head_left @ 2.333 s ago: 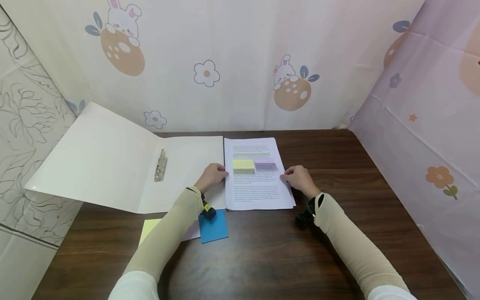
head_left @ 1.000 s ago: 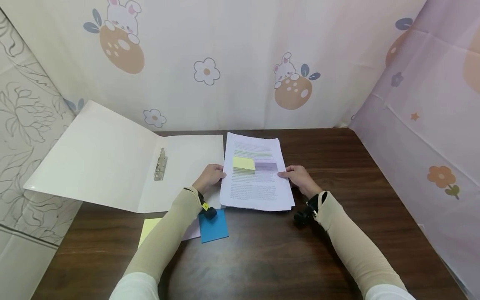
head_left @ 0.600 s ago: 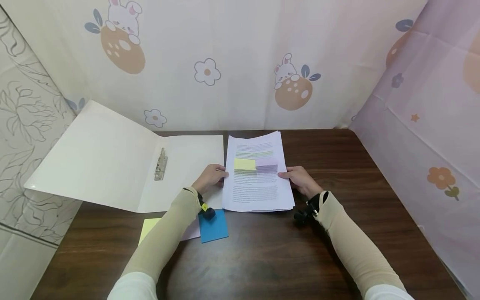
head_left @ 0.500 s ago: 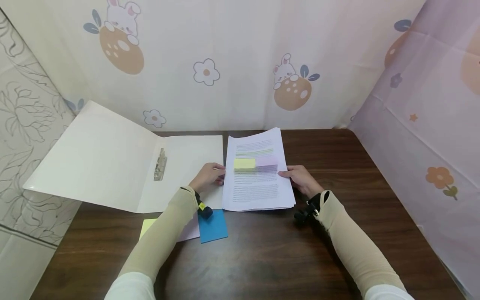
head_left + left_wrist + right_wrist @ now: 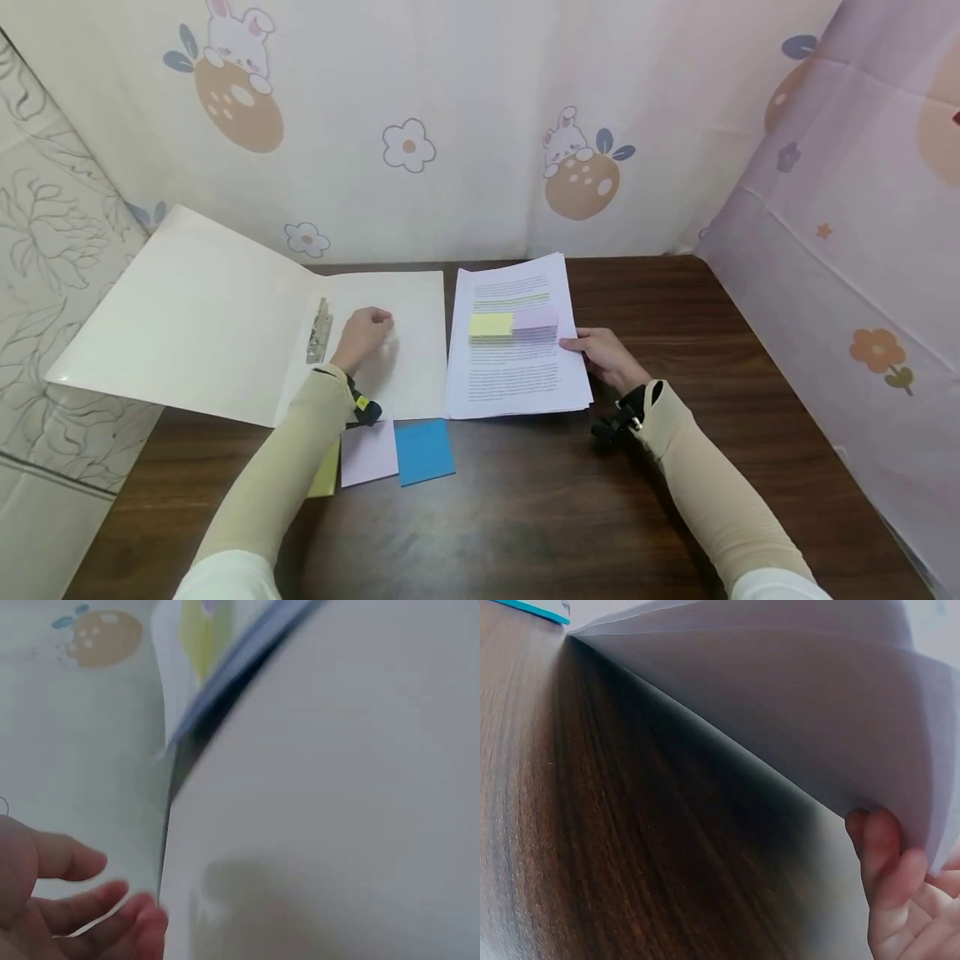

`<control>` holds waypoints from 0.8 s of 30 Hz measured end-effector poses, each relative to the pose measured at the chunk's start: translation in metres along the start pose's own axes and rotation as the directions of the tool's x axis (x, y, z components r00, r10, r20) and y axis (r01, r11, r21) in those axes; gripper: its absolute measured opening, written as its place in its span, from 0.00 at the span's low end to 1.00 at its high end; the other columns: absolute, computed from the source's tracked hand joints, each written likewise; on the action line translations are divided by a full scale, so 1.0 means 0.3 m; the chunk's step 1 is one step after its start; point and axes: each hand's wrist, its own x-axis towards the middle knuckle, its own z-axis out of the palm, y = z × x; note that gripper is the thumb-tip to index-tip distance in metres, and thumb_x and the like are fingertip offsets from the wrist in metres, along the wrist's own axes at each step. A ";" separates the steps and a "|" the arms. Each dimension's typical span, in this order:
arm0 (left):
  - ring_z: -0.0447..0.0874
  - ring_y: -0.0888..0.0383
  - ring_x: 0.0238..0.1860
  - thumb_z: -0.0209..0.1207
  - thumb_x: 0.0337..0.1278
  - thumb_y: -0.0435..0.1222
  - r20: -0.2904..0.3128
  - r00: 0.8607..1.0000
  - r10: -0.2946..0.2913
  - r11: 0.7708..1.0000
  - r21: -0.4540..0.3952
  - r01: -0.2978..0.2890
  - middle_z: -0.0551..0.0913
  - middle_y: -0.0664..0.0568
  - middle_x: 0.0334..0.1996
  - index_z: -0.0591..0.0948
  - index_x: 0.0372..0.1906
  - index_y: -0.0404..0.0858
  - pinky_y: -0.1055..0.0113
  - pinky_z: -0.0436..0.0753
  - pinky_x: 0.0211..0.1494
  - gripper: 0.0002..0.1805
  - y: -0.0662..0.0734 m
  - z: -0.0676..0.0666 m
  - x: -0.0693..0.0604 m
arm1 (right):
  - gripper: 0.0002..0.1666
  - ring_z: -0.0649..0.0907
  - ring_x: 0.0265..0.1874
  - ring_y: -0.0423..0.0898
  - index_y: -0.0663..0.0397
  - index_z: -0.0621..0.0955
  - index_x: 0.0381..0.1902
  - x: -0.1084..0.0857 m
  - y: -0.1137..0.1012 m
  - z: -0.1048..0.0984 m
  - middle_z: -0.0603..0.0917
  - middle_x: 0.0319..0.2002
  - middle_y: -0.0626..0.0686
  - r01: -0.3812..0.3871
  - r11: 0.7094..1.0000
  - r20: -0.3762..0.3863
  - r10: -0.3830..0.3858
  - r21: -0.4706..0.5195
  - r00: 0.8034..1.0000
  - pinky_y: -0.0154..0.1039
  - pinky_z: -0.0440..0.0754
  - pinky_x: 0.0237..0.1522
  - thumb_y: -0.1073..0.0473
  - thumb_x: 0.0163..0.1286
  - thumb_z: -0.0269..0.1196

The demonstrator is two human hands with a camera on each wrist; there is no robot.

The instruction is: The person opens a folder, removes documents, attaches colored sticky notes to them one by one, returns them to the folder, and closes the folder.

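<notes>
A stack of printed sheets [image 5: 517,375] has its right edge gripped by my right hand [image 5: 609,358], thumb on top. In the right wrist view, the fingers [image 5: 881,840] curl under the raised sheets [image 5: 780,712], above the table. A yellow sticky note [image 5: 491,324] and a lilac one [image 5: 535,320] lie on the top page, below a green highlighted line. My left hand [image 5: 363,337] is over the right side of the white open binder [image 5: 412,367]. Its fingers [image 5: 75,862] are loosely bent with nothing between them, apart from the stack.
The binder's metal clip [image 5: 318,332] is left of my left hand; its cover [image 5: 187,321] leans up toward the left wall. Yellow [image 5: 325,473], lilac [image 5: 369,454] and blue [image 5: 425,452] note pads lie before the binder on the dark wooden table [image 5: 525,508].
My left hand has let go of the stack's left edge and moved left over the binder. My right hand keeps its grip; the stack's right side is raised and its top edge has shifted upward.
</notes>
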 end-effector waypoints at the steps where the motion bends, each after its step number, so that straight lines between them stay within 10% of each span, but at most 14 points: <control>1: 0.79 0.42 0.54 0.46 0.71 0.38 -0.050 0.999 0.010 0.998 0.062 -0.007 0.80 0.35 0.54 0.74 0.61 0.30 0.52 0.78 0.56 0.21 -0.014 -0.016 0.000 | 0.31 0.86 0.31 0.39 0.67 0.69 0.67 0.000 -0.001 0.002 0.86 0.30 0.42 0.000 1.000 0.000 0.000 0.004 1.000 0.35 0.83 0.34 0.61 0.70 0.60; 9: 0.72 0.32 0.55 0.45 0.63 0.33 -0.273 0.958 0.085 0.932 0.362 0.020 0.76 0.26 0.53 0.75 0.56 0.22 0.45 0.71 0.59 0.22 -0.137 -0.118 0.008 | 0.31 0.86 0.32 0.38 0.69 0.67 0.68 -0.005 -0.002 -0.003 0.86 0.30 0.41 0.010 0.999 0.026 -0.011 0.033 1.000 0.35 0.83 0.35 0.62 0.70 0.60; 24: 0.76 0.45 0.28 0.42 0.70 0.41 -0.221 0.975 -0.024 0.916 0.386 0.110 0.79 0.36 0.26 0.78 0.30 0.25 0.58 0.74 0.29 0.23 -0.235 -0.171 0.002 | 0.31 0.86 0.32 0.39 0.64 0.68 0.68 -0.017 -0.013 -0.008 0.87 0.31 0.40 -0.022 1.000 0.002 0.022 0.020 1.000 0.35 0.83 0.35 0.59 0.71 0.59</control>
